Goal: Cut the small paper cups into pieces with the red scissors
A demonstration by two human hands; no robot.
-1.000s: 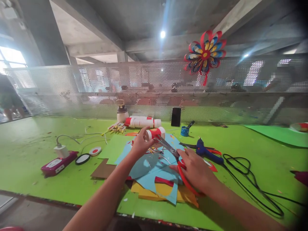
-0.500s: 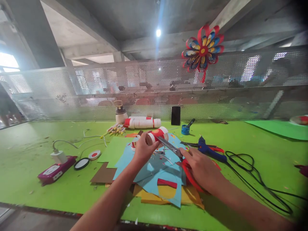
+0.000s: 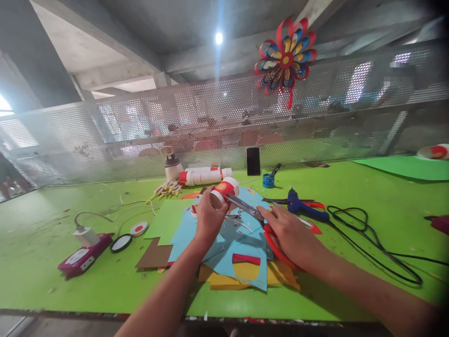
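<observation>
The left hand (image 3: 207,220) is pinching a red-and-white paper cup (image 3: 225,187) between fingers (image 3: 206,195); the right hand (image 3: 289,234) is gripping red-handled metal scissors (image 3: 246,205).

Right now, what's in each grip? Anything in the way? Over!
Left grip: red-and-white paper cup. Right grip: red-handled scissors, tips at the cup. Nothing seen between them; blue glue gun beyond right grip.

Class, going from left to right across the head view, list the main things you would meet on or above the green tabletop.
Purple power strip, white disc with red centre, left hand, red-and-white paper cup, scissor blades, right hand, bright green sheet.
</observation>
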